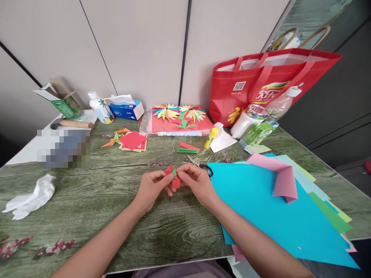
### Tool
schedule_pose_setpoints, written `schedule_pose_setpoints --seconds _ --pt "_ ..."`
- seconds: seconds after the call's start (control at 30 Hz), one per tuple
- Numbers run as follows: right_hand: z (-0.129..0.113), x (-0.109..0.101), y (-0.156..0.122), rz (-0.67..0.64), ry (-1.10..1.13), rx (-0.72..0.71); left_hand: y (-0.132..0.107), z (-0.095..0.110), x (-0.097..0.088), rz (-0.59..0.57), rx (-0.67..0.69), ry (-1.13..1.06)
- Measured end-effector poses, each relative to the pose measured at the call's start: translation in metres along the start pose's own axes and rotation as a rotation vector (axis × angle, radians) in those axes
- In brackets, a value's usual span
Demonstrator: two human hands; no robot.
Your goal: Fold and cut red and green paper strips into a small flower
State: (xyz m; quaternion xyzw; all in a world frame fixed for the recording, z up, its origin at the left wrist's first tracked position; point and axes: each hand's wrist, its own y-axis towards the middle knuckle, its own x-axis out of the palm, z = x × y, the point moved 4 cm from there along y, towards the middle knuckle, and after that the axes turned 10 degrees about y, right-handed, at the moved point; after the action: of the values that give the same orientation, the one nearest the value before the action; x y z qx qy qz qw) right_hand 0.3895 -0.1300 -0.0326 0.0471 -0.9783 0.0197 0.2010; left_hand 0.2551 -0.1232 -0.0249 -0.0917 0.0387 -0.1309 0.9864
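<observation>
My left hand [152, 187] and my right hand [195, 181] meet over the middle of the green wood-print table [116, 216]. Both pinch a small folded piece of red and green paper [173, 177] between their fingertips, just above the tabletop. Black-handled scissors [199, 164] lie right behind my right hand. A big blue paper sheet [275, 216] lies under my right forearm, on a stack of coloured sheets, with a folded pink sheet [282, 179] on top.
Behind: red and green paper strips [188, 148], a yellow glue stick [211, 138], red squares with orange pieces [131, 141], paper stars on a pink packet [179, 117], a tissue box [126, 108], a white bottle [100, 108], a red bag [261, 85]. A crumpled tissue [31, 197] lies left.
</observation>
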Motion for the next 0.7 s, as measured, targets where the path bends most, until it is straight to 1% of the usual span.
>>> schedule_pose_setpoints --seconds 0.07,0.2,0.27,0.37,0.53,0.63,0.7 --pt "-0.003 0.002 0.0 -0.046 0.025 0.015 0.0 0.0 -0.002 -0.003 -0.011 -0.048" --pt "-0.011 0.004 0.002 -0.153 -0.027 -0.021 0.002 -0.001 -0.006 -0.014 -0.019 -0.107" --pt "-0.013 0.004 0.004 -0.175 -0.051 -0.04 0.003 -0.001 -0.006 -0.02 -0.022 -0.12" --pt "-0.013 0.002 0.005 -0.154 -0.075 -0.058 0.003 -0.001 -0.006 -0.02 -0.026 -0.105" --pt "-0.011 0.003 0.005 -0.146 -0.054 -0.052 0.003 0.0 -0.007 0.032 -0.009 -0.059" --pt "-0.01 0.003 0.005 -0.121 -0.048 -0.057 0.003 -0.001 -0.006 0.005 -0.002 -0.042" --pt "-0.008 0.003 0.006 -0.115 -0.034 -0.02 0.002 -0.003 -0.006 0.006 0.007 -0.03"
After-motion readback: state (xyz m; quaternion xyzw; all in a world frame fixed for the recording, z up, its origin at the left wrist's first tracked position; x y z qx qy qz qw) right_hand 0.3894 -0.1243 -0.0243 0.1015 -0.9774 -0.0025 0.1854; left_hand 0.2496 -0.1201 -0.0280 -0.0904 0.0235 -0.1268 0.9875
